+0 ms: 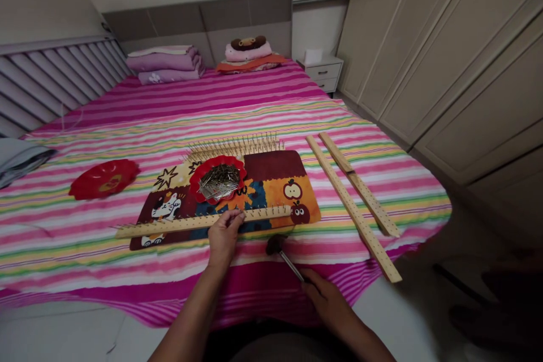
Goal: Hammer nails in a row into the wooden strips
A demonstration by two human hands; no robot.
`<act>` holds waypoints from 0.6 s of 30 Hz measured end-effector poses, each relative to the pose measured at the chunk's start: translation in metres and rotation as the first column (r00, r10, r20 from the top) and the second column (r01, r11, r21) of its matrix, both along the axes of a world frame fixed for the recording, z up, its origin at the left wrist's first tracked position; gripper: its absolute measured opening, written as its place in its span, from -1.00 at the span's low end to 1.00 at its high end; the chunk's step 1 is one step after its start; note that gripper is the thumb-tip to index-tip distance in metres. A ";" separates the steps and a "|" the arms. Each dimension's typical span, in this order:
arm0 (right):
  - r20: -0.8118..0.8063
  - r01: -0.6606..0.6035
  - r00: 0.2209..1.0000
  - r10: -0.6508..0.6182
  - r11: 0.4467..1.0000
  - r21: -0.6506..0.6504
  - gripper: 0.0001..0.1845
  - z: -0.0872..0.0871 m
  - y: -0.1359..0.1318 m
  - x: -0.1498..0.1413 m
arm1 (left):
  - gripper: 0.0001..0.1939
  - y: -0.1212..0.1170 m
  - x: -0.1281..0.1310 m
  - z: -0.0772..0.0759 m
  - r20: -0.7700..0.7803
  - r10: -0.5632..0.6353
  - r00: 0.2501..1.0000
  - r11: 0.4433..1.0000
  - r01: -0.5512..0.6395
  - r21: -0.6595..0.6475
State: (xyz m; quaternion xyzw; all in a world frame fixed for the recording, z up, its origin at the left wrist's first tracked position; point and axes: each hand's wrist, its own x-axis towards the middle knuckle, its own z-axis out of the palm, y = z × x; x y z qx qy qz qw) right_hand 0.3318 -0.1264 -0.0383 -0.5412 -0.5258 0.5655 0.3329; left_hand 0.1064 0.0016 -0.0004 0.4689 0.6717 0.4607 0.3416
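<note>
My left hand (224, 236) rests on a narrow wooden strip (190, 223), thumb and fingertips pinched together at its upper face. What lies between those fingertips is too small to make out. Thin nails stand up from the strip on both sides of the hand. In my right hand (324, 297) is a hammer (291, 264) with a dark head and a silver shaft; its head is just below the strip, apart from it. A red scalloped bowl (194, 184) full of loose nails (220, 181) stands behind the strip on a patterned mat (275, 172).
Behind the bowl lies wood studded with many upright nails (237, 147). To the right are two wooden strips with rows of holes (352, 203) (360, 184). A red dish (104, 179) sits left on the striped bedspread (106, 141). Folded bedding (169, 65) is at the headboard.
</note>
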 end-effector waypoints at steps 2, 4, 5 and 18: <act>0.008 0.000 1.000 0.000 1.000 0.002 -0.65 -0.001 0.000 0.001 | -0.71 0.000 0.001 0.000 -0.031 -0.003 1.000 1.000 0.003 -0.005; 0.012 -0.005 1.000 0.005 1.000 0.001 -0.64 -0.001 0.000 0.001 | -0.74 0.001 0.001 0.000 -0.076 -0.013 0.997 1.000 0.013 -0.002; 0.016 -0.005 1.000 0.005 1.000 -0.001 -0.64 -0.001 -0.001 0.001 | -0.76 0.000 0.001 0.000 -0.105 -0.019 0.994 1.000 0.020 0.009; 0.134 -0.008 0.991 -0.007 0.993 0.114 -0.62 0.075 0.019 -0.009 | -0.82 -0.004 0.000 -0.016 -0.367 -0.064 0.928 0.971 0.143 0.191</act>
